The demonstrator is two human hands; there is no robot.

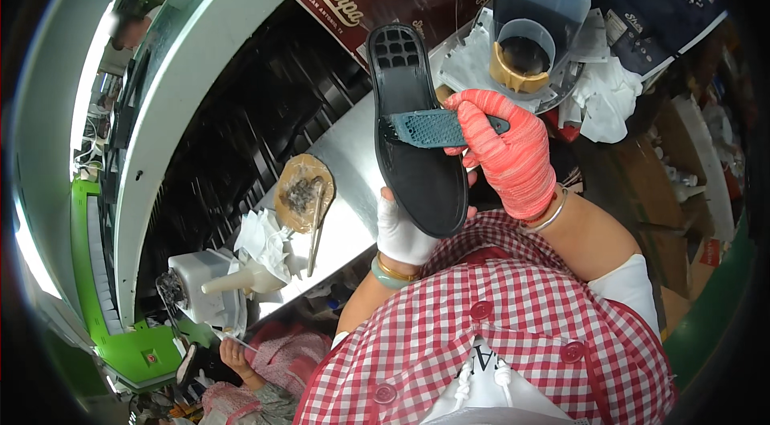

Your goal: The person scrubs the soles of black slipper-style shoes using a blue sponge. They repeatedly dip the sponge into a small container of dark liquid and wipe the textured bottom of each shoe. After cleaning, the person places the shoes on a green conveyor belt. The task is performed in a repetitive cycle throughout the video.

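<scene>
A black shoe sole [417,124] was held upright near the middle of the view, its heel end pointing toward twelve o'clock, above a metal worktable [353,152]. It was gripped from below, at its six o'clock end, by the left hand [405,232], which was clad in a white glove with the fingers closed on the sole's lower edge. A dark blue brush [437,128] was clamped in the right hand [509,156], gloved in red and pink knit, and was laid across the sole from the three o'clock side, its bristled head touching the sole's surface. At nine o'clock of the sole, a round brown dish [303,192] with a stick resting in it was seen on the table, with crumpled white paper [261,236] just beside it. At one o'clock, a clear plastic container [537,0] was seen standing among white rags [605,96].
</scene>
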